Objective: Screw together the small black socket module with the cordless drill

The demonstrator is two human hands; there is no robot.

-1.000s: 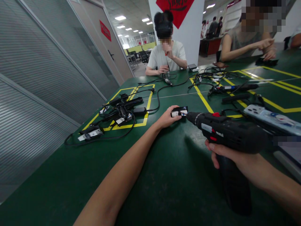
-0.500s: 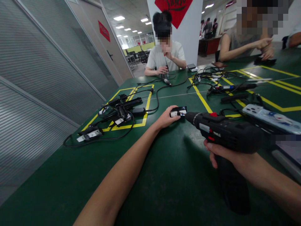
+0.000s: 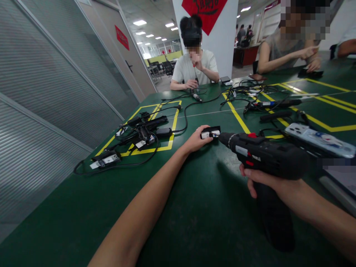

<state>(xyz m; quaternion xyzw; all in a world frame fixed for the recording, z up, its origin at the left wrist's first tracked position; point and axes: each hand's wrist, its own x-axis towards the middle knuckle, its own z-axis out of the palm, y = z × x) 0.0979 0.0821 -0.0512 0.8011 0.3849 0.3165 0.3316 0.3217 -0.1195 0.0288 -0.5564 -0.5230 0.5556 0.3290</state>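
- Black drill (image 3: 268, 155), wrapped in the right hand (image 3: 274, 181), nearly or just meeting the small casing (image 3: 210, 134).
- Left hand (image 3: 197, 139) curled round casing; work seems underway, unfinished.

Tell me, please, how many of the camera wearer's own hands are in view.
2: the left hand holds a small black-and-white piece; the right hand grips the black power drill by its handle, with some fingers hidden.
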